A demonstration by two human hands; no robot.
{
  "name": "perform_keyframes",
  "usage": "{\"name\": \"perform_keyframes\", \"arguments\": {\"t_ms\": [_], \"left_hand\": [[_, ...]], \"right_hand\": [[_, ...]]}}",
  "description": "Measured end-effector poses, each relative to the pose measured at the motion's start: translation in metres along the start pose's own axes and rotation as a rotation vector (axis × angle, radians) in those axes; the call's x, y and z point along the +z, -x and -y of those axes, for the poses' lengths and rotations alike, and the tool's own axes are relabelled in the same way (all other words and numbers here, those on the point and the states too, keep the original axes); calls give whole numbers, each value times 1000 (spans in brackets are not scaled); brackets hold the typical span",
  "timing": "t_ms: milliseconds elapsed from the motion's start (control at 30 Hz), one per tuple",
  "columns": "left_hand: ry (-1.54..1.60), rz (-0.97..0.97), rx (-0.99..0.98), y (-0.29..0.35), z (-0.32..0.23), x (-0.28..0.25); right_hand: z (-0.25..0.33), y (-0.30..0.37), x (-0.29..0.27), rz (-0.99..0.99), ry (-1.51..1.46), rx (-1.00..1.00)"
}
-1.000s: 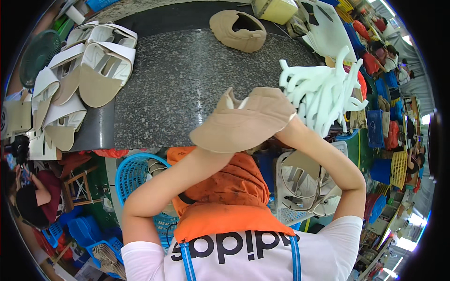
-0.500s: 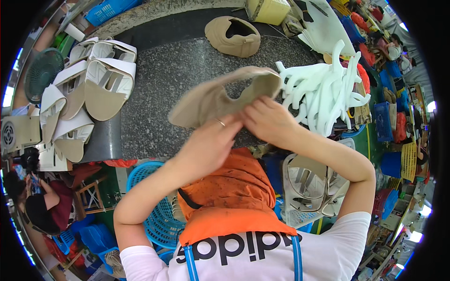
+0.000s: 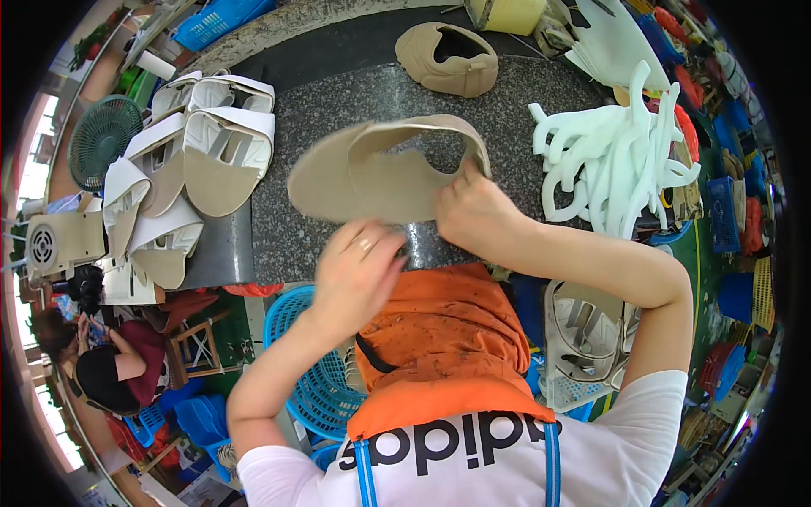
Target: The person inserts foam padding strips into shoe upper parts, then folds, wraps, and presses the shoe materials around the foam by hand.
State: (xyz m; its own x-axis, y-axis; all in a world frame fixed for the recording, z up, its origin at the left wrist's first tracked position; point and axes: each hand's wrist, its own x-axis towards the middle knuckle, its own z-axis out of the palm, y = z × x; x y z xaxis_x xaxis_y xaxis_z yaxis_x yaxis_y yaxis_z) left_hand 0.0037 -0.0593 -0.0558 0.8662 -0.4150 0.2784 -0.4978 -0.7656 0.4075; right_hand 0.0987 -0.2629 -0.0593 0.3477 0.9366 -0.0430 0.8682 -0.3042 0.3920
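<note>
Item in hand: one beige sandal [image 3: 384,173], sole and strap, held over the near edge of the dark speckled tabletop [image 3: 355,93]; my right hand [image 3: 473,211] has its grip pinched on the strap end at the sandal's right side, while my left hand [image 3: 359,270] sits just below the sole, fingers curled, blurred, and I cannot tell whether it touches. Further stock: stacked white-strapped sandals [image 3: 203,156] at the left, another beige sandal [image 3: 448,59] at the far edge, white strap pieces [image 3: 617,156] heaped at the right. Below the tabletop: orange apron [image 3: 439,338], blue basket [image 3: 317,380].
</note>
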Motion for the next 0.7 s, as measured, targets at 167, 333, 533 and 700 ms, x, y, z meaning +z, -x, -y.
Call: {"name": "perform_keyframes", "arguments": {"t_ms": [167,333,533,700], "left_hand": [[406,-184,-72,-68,-17,59],[176,-172,72,-95,-15,57],[109,109,171,-120,-21,67],[238,214,156,-115,-2,75]], "right_hand": [[-25,20,-17,107,-200,-9],[-44,61,2,-483,-768,61],[-39,85,11,-82,-816,356],[-33,93,20,-153,-802,394]]}}
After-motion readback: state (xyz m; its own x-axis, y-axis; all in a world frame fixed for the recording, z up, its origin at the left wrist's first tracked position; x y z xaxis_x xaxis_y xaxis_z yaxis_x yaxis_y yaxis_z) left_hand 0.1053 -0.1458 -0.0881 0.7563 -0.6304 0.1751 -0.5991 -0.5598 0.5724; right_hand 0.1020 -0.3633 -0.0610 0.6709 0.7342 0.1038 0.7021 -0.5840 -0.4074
